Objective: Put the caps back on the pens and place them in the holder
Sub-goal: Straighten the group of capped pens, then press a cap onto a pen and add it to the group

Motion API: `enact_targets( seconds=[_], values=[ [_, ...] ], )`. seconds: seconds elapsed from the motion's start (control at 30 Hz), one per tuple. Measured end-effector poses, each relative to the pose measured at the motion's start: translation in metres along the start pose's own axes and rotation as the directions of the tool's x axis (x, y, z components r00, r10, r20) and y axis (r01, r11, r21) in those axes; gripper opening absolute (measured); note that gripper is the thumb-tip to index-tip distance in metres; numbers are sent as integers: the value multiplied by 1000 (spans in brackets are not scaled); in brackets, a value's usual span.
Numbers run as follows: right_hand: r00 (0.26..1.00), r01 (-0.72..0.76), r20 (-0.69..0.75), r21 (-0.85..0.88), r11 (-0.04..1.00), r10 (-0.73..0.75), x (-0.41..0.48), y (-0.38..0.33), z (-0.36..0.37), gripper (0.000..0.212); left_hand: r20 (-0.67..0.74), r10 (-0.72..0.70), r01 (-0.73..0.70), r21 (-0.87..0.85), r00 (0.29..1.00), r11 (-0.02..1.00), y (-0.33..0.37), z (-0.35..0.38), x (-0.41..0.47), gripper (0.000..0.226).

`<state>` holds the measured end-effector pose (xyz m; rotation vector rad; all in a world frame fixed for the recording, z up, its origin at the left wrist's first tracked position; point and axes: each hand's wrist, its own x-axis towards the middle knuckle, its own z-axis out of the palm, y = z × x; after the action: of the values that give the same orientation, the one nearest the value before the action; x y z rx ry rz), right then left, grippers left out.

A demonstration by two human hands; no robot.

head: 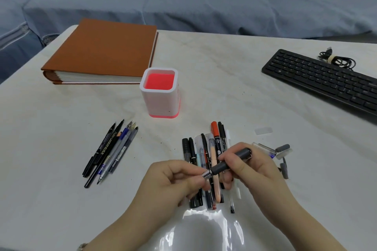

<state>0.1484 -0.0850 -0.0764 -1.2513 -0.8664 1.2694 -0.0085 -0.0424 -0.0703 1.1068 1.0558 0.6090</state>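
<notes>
So the pen (206,175) being worked on is up in the air over the middle pile, close to the person's body; the left hand (175,177) pinches its barrel end while the right hand (251,171) wraps the long grey cap (230,162) and looks to be pushing it on; both hands are clamped on the one pen, nearly touching, probably to keep the halves lined up. Under them lies a heap of pens (214,142), mostly capped by the look of it; loose caps (283,147) sit just to the right, handy for that hand; a bunch of uncapped pens (110,155) waits off left. The white-and-pink holder (159,106) stands further back with nothing in it, so loads left to do.
</notes>
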Motion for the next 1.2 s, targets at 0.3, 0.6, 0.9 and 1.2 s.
enact_targets(
  seconds=[0.3,0.6,0.9,1.2],
  values=[
    [994,-103,-47,-56,993,100,20,7,17,13,-47,228,-201,324,973,924,-12,-17,15,14],
    [973,109,-28,-820,562,-230,44,24,2,29,-280,437,153,941,855,302,-37,-103,48,22],
    [958,214,155,-946,242,-241,46,57,6,24,-304,418,179,933,856,313,-45,-106,57,11],
    [963,223,159,-925,308,-219,27,52,-23,29,-263,398,160,949,879,272,-48,-93,56,15]
  ],
)
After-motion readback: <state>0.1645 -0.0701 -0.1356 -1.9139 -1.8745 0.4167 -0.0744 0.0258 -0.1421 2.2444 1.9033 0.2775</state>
